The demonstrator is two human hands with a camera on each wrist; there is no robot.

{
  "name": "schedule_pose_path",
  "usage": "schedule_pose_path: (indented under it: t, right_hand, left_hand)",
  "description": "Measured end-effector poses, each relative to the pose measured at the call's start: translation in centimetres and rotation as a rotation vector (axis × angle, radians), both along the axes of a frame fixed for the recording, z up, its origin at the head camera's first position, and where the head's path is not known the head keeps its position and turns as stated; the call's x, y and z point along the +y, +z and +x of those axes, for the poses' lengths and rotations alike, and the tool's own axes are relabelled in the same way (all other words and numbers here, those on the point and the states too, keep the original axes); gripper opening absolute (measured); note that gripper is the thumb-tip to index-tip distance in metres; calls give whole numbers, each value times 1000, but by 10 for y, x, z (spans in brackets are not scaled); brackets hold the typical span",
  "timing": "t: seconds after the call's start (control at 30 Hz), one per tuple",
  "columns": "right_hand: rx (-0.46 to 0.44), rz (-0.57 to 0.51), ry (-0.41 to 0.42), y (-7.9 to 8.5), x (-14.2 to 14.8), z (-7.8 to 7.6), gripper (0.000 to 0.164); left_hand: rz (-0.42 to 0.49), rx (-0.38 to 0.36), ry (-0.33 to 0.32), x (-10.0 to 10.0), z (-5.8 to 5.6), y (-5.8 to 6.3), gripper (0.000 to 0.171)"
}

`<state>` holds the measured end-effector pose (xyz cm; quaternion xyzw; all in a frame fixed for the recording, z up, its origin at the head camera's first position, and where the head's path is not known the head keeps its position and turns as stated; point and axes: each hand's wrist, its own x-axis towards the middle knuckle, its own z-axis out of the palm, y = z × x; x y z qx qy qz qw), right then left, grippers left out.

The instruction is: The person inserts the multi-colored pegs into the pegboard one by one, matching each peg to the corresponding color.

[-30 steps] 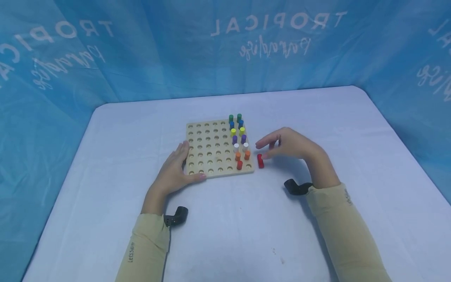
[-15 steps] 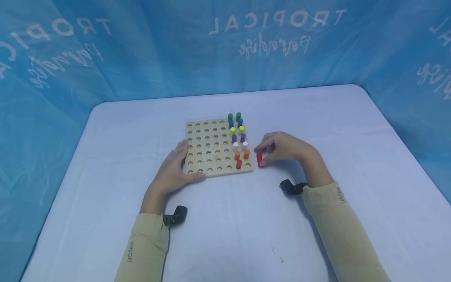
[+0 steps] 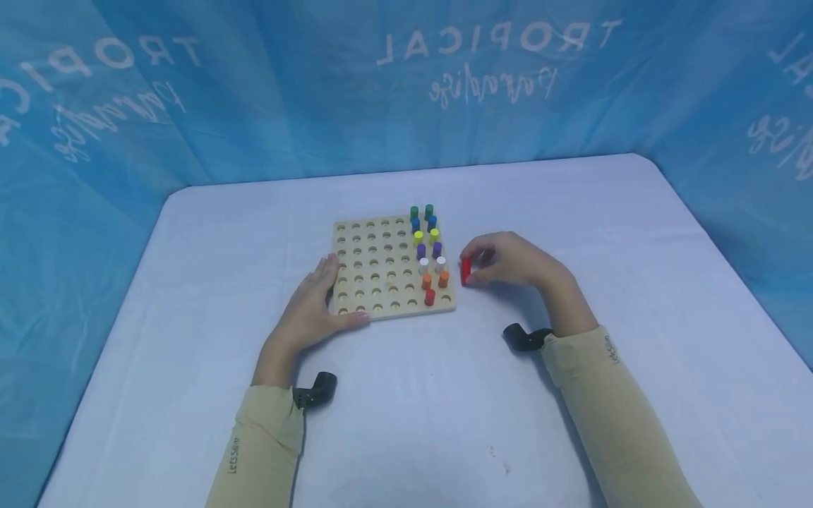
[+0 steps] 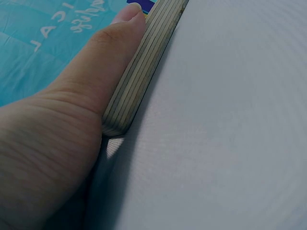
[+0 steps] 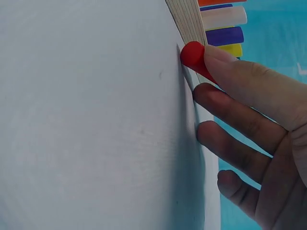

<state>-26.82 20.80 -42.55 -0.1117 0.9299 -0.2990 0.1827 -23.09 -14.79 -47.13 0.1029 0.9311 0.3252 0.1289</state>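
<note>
A square wooden pegboard (image 3: 375,271) with rows of round holes lies on the table. My left hand (image 3: 308,307) rests against its near left corner, fingers along the left side and thumb along the front edge; in the left wrist view the straight thumb (image 4: 100,62) touches the board's layered edge (image 4: 139,72). Just right of the board, my right hand (image 3: 511,261) pinches a red peg (image 3: 466,271) between thumb and fingers. In the right wrist view this peg (image 5: 194,55) tilts close to the tabletop, its other end hidden behind the thumb.
Paired green, blue, yellow, purple, white and orange pegs (image 3: 443,279) stand in the board's two right columns. One red peg (image 3: 430,297) stands in the front row, left of a bare corner hole. A white cloth (image 3: 406,423) covers the table; a blue printed curtain (image 3: 317,92) hangs around it.
My right hand has come to the red peg lying on the table, closed its thumb and fingers on it, and shifted it slightly away from me. My left hand stays on the board.
</note>
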Motion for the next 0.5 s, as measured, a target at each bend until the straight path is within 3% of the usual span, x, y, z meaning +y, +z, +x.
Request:
schedule_pose_path:
  t: [0.5]
  right_hand:
    - [35, -56, 7, 2, -4, -2, 33]
  left_hand:
    - [4, 0, 7, 1, 1, 2, 132]
